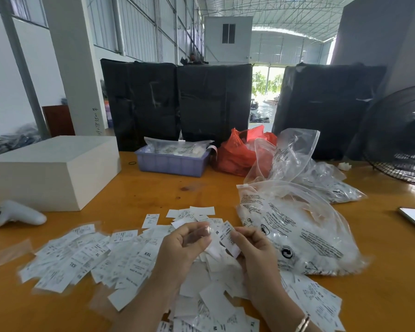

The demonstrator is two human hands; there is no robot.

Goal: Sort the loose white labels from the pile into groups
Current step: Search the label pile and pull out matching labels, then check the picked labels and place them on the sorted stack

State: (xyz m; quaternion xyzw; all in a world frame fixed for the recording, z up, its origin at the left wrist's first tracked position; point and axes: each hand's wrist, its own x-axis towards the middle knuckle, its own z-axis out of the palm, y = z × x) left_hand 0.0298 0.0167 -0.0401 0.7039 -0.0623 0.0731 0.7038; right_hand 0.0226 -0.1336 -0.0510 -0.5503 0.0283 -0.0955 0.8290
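Your right hand (pixel 252 245) has a grip on one white label (pixel 228 238), pinched between thumb and fingertips near its lower end, the strip tilted up toward you with an "M" showing on its face. Your left hand (pixel 187 243) hovers just beside it, fingers curled inward; something thin and glossy sits at its fingertips, possibly a clear sleeve or another label, but you can't tell for sure whether it is actually pinched. So this looks like the reading step: one label lifted clear, size mark facing you, waiting to be assigned. Right under both hands is the unsorted pile (pixel 213 279), a loose heap with labels lying every which way, many blank side up. Off to your left a fanned spread of labels (pixel 86 257) lies on the worktop (pixel 153 195), with "XXL" legible on a couple, so that reads as one group. Just beyond your hands a smaller cluster (pixel 192 214) sits apart, perhaps another group; its print is too small to read. To your right a clear printed bag (pixel 297 231) slumps against the pile. Next move, I'd judge: match that "M" to the right group and lay it flat there, keeping it well clear of the XXL spread and not dropping it back onto the heap.
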